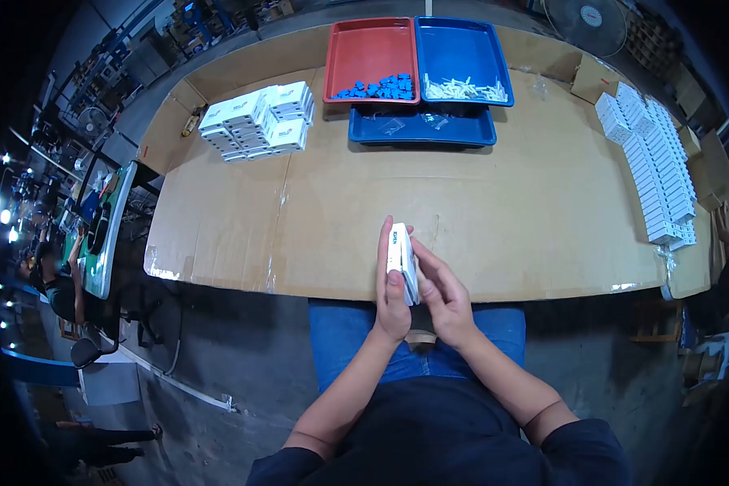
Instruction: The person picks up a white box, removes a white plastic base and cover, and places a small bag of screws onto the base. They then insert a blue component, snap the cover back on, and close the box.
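The left hand (392,312) and the right hand (452,312) grip a small white box (396,247) between them, the left fingers straight along its left side and the right fingers slightly bent along its right. The left thumb presses on its near part, and the right thumb lies close to its lower right side. The box points away from the wrists, dark print on its upward narrow face; whether it touches the cardboard-covered table (340,202) below the fingers cannot be told. Well beyond the fingertips, straight ahead, a lower blue tray (471,134) holds clear plastic pieces. Behind it, and a little left of the fingers, a red tray (372,53) holds small blue parts (381,87); beside that tray, slightly right of the fingers, an upper blue tray (459,53) holds slim white parts (464,90). Far to the left of the fingers stand stacked white boxes (255,121); far to their right, long rows of white boxes (654,178) line the table's side.
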### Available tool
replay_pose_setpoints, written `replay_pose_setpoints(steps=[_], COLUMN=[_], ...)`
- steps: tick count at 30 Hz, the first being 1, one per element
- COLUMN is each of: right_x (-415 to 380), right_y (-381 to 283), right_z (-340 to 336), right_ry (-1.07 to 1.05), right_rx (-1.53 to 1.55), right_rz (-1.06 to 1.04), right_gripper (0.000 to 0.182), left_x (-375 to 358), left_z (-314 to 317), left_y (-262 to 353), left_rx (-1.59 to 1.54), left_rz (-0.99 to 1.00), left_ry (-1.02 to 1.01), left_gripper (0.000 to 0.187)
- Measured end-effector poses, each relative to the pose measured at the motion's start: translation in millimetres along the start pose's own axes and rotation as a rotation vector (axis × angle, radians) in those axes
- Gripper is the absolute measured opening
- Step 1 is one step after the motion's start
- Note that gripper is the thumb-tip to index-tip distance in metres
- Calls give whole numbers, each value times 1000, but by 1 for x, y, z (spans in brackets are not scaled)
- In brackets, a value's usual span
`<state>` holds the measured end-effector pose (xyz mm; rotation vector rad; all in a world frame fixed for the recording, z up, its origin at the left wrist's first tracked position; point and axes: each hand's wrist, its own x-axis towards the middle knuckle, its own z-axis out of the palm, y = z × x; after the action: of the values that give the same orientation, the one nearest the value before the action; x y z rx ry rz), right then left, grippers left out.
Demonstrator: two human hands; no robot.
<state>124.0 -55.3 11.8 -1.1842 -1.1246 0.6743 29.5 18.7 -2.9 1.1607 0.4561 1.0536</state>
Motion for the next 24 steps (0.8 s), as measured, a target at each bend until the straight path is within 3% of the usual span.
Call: replay_pose_setpoints(steps=[1, 3, 5, 6, 13, 16, 18, 21, 23, 24], right_x=[2, 4, 5, 5, -2, -3, -4, -7, -9, -9], right_y=[-2, 0, -14, -24, -30, -27, -28, -24, -24, -28], right_z=[0, -3, -4, -2, 11, 15, 16, 16, 19, 21], right_ry=[22, 36, 19, 41, 82, 70, 53, 22, -42, -49], right_rx=[132, 47, 509, 557, 495, 477, 449, 413, 232, 241], right_rz=[93, 109, 501, 545, 481, 419, 407, 382, 293, 284], right_gripper=[53, 52, 51, 52, 55, 54, 54, 56, 57, 58], left_x=[-1, -2, -5, -7, -11, -14, -14, -12, -14, -14], left_z=[-2, -3, -4, -5, -3, -2, -2, -1, -5, -6], left_y=[1, 4, 2, 2, -6, -6, -3, -5, -8, -6], left_rx=[1, 254, 333, 378, 467, 417, 579, 514, 478, 436], left_rz=[1, 152, 149, 163, 305, 304, 366, 405, 403, 365], left_ry=[4, -23, -28, -47, -24, 67, 115, 169, 177, 179], left_gripper=[107, 102, 105, 105, 106, 99, 90, 83, 83, 90])
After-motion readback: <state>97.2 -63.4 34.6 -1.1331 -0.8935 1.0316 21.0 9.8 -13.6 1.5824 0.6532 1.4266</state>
